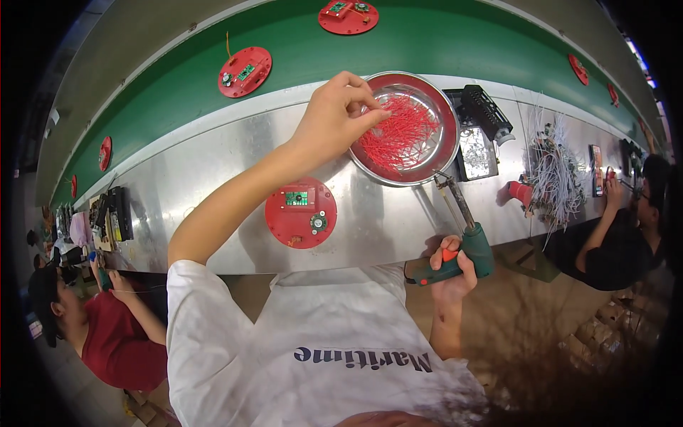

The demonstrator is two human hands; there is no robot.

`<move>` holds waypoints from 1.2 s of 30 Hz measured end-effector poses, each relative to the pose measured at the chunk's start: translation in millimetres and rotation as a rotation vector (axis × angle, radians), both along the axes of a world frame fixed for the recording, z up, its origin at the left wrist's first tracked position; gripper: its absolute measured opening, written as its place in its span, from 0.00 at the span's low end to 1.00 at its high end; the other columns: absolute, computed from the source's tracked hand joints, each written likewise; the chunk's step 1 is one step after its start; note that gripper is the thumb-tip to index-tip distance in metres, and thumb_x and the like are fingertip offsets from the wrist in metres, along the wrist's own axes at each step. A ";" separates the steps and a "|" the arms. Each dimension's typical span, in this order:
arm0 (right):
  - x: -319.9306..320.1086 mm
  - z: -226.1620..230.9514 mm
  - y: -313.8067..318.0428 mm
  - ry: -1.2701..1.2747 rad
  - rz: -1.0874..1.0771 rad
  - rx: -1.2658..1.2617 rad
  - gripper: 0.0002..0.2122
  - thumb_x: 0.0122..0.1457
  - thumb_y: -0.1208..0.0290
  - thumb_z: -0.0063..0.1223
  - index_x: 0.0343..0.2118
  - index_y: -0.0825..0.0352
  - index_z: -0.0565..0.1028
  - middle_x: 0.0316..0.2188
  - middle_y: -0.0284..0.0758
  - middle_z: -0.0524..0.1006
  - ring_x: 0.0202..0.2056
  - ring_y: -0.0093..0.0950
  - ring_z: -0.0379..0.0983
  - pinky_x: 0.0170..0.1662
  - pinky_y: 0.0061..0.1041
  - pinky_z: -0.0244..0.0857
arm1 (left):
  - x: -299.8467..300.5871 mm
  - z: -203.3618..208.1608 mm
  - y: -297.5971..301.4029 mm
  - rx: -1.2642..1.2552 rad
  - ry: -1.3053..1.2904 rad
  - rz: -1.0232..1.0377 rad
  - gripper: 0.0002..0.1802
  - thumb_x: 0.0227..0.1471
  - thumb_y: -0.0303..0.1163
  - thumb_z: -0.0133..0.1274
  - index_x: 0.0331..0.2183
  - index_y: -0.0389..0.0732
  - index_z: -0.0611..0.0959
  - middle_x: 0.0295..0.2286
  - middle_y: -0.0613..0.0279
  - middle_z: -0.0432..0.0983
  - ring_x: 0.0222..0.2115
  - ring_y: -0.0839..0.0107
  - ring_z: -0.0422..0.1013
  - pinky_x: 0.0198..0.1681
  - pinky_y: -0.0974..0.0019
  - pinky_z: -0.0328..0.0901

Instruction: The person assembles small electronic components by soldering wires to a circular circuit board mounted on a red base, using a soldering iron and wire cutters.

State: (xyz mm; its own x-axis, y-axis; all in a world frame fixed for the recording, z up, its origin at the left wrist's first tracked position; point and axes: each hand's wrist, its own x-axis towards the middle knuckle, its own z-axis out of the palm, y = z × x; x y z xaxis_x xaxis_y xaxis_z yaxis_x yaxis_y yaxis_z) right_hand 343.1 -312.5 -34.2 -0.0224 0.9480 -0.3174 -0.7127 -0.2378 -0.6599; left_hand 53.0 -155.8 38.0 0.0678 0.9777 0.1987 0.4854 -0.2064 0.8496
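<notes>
1. Green belt [299,50] runs behind the long metal surface [377,220], with red discs bearing small circuit boards spaced along it. One person in dark red [121,334] sits at work to the left, another in black [612,249] to the right.

2. Thin red wires [405,135] lie heaped in a round metal bowl [445,158] toward the far side of the surface. The left hand [346,110] is over the bowl's left rim, thumb and fingertips drawn together at the heap; I cannot tell whether a wire is between them.

3. The right hand [452,269] is wrapped around a green pistol-grip tool [478,254], a finger by its orange trigger. Its slim metal tip points at the bowl's near rim; touching or just short of it, I cannot say.

4. What could go wrong, to my eye: the wires are tangled, so a careless pinch could drag several over the rim. If that tip is hot, a small lurch could scorch the wires or catch the left fingers.

5. A loose red disc [302,213] lies just under the left forearm; a dropped elbow could knock it.

6. As for room, bare metal stretches between that disc and the tool, down to the near edge by the white shirt. Right of the bowl it is tighter: a black case [478,169] crowds the rim, and white cables [555,174] spread beyond. The tool's handle overhangs the near edge.
</notes>
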 end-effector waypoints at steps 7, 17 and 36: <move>-20.8 20.7 -4.7 -0.056 0.135 -0.021 0.10 0.56 0.70 0.50 0.36 0.72 0.70 0.37 0.42 0.71 0.24 0.28 0.70 0.29 0.26 0.64 | -0.4 45.0 -110.9 0.141 -0.106 -0.227 0.05 0.50 0.20 0.58 0.31 0.35 0.77 0.35 0.54 0.79 0.27 0.69 0.76 0.28 0.71 0.70; -107.6 46.2 17.6 -0.100 0.529 0.037 0.13 0.52 0.85 0.57 0.41 0.71 0.72 0.41 0.38 0.74 0.36 0.29 0.77 0.39 0.25 0.72 | -2.8 -2.4 -202.5 0.205 -0.222 -0.174 0.15 0.36 0.24 0.67 0.30 0.34 0.80 0.36 0.56 0.79 0.26 0.64 0.76 0.27 0.66 0.70; -128.8 46.5 10.8 -0.273 0.545 0.012 0.17 0.47 0.90 0.59 0.41 0.72 0.72 0.40 0.41 0.73 0.36 0.29 0.78 0.40 0.27 0.73 | -9.3 -33.9 -229.4 0.260 -0.233 -0.008 0.15 0.35 0.25 0.64 0.30 0.34 0.79 0.35 0.55 0.77 0.25 0.61 0.74 0.28 0.65 0.71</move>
